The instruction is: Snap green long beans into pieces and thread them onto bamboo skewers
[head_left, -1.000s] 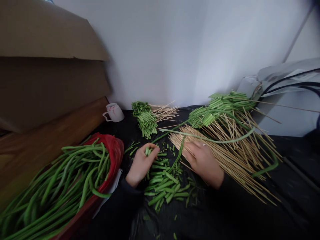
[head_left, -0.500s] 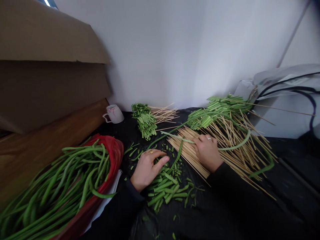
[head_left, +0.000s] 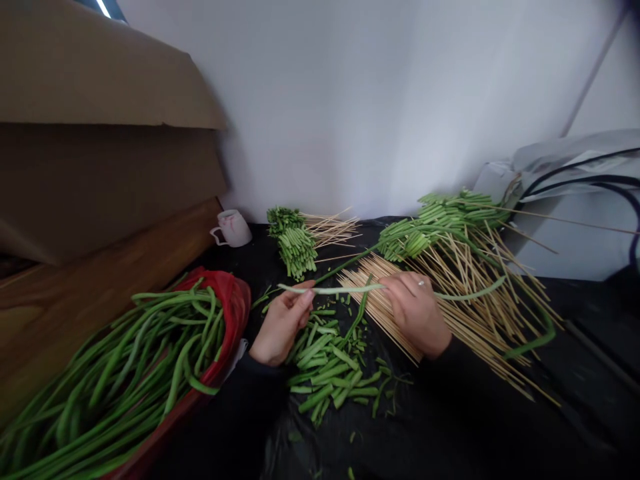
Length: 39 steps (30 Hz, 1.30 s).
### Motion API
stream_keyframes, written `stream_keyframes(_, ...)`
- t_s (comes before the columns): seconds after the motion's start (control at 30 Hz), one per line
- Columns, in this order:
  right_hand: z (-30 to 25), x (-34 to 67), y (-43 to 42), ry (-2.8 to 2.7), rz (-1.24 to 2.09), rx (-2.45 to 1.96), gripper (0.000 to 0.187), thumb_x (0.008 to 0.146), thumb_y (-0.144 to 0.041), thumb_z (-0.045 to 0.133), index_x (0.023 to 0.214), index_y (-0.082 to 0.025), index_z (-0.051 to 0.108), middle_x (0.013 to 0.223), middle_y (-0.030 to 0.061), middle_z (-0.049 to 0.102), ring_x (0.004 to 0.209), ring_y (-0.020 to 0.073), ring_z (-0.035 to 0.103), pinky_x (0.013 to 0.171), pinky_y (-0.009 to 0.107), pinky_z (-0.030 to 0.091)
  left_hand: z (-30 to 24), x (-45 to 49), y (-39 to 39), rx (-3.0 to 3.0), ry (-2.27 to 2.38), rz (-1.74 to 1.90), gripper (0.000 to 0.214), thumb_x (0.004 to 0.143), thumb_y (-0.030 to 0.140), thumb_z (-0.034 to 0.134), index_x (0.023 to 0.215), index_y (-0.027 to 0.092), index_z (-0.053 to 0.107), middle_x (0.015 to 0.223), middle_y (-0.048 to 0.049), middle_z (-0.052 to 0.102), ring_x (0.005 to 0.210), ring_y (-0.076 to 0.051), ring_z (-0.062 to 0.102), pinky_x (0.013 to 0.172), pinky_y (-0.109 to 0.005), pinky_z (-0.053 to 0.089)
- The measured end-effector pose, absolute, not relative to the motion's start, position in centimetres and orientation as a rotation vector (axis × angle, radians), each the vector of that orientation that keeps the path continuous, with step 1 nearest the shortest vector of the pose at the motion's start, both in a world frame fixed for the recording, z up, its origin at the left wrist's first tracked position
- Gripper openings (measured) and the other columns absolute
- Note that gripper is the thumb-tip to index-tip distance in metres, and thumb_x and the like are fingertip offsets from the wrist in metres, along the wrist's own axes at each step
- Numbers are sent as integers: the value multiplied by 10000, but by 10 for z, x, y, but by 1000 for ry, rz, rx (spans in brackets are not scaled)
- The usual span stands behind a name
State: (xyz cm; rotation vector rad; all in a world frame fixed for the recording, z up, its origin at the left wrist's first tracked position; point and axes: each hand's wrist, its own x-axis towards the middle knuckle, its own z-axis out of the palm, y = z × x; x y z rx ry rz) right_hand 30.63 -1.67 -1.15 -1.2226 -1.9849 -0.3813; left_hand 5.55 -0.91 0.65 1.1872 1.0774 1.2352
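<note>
A pale long bean [head_left: 345,290] stretches between my two hands, held nearly level. My left hand [head_left: 283,323] pinches it near its left end, thumb against the fingers. My right hand [head_left: 417,310] is closed around its middle, above the wooden skewers [head_left: 377,307], and the rest of the bean curves off to the right. Below and between the hands lies a heap of cut bean pieces [head_left: 330,373] on black plastic sheeting [head_left: 425,427]. A darker long bean [head_left: 345,265] runs behind my hands toward the skewered bundles.
A red bag [head_left: 235,300] full of long beans [head_left: 130,360] stands at left. Skewered bean bundles lie at back centre [head_left: 295,250] and back right [head_left: 445,220]. A white mug [head_left: 233,228] stands by a cardboard box [head_left: 110,187]. Clear plastic and black cables [head_left: 575,170] are at right.
My left hand has moved from above the cut pieces to the pale bean and now pinches its left end. That end has come left and lower. My right hand still holds the bean.
</note>
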Motion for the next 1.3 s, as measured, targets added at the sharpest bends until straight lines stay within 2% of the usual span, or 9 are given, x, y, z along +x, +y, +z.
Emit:
stream_keyframes(0.1, -8, 304, -20, -2069, -419, -1234, 237, 961, -152, 404, 1048, -172, 624, 986, 87, 658, 981, 236, 539, 907, 393, 338, 13, 53, -8, 882, 884, 1314, 396, 663, 377, 831, 920, 101, 710, 596, 65, 476, 446, -2, 312, 411, -135, 232)
stream_keyframes(0.2, -6, 298, -24, -2096, -399, -1295, 200, 961, -179, 438, 1023, -173, 628, 984, 83, 669, 969, 241, 553, 896, 402, 339, 17, 54, -9, 773, 857, 1384, 318, 616, 313, 867, 767, 93, 695, 620, 49, 521, 470, 5, 380, 434, -119, 294)
stream_keyframes(0.27, -6, 291, -28, -2117, -338, -1265, 173, 961, -224, 478, 1048, -166, 616, 983, 81, 676, 936, 231, 570, 887, 395, 353, 17, 58, -13, 837, 890, 1345, 314, 609, 303, 870, 785, 97, 712, 630, 32, 565, 494, -9, 443, 452, -122, 333)
stream_keyframes(0.4, -5, 275, -39, -2213, -260, -1127, 249, 979, -255, 479, 1187, -147, 562, 1032, 88, 690, 929, 218, 594, 882, 394, 369, 13, 69, -22, 1074, 946, 1186, 282, 639, 323, 848, 790, 109, 744, 610, -7, 637, 510, -55, 531, 469, -154, 384)
stream_keyframes(0.57, -5, 267, -44, -2226, -141, -1102, 206, 991, -223, 450, 1155, -180, 567, 1013, 62, 686, 924, 214, 588, 863, 389, 376, 7, 72, -26, 1229, 943, 1090, 232, 697, 319, 811, 825, 132, 760, 690, -46, 704, 568, -116, 629, 507, -206, 455)
stream_keyframes(0.77, -9, 268, -43, -2239, 44, -1100, 150, 979, -214, 468, 1056, -192, 594, 964, 50, 665, 892, 204, 571, 816, 354, 400, 11, 71, -29, 1299, 949, 1045, 218, 727, 337, 787, 789, 131, 755, 669, -53, 706, 556, -124, 624, 508, -218, 459)
stream_keyframes(0.93, -3, 272, -45, -2178, -63, -1116, 256, 1000, -199, 394, 1119, -188, 621, 925, 65, 645, 874, 203, 569, 813, 361, 400, 15, 67, -24, 1270, 989, 1171, 236, 683, 288, 818, 861, 147, 755, 629, -11, 674, 547, -103, 588, 527, -204, 448)
stream_keyframes(1.13, -1, 275, -46, -2113, -208, -1130, 263, 955, -115, 446, 1128, -146, 642, 899, 81, 644, 867, 213, 578, 842, 389, 392, 16, 61, -17, 1218, 1072, 1401, 300, 670, 272, 818, 945, 179, 742, 741, 9, 667, 592, -84, 565, 567, -195, 458)
stream_keyframes(1.3, -2, 274, -47, -2098, -252, -1109, 272, 941, -95, 460, 1128, -133, 654, 887, 86, 652, 868, 214, 592, 840, 397, 403, 18, 59, -19, 1427, 1234, 1463, 135, 712, 251, 775, 822, 175, 755, 744, -13, 693, 601, -100, 548, 579, -211, 445)
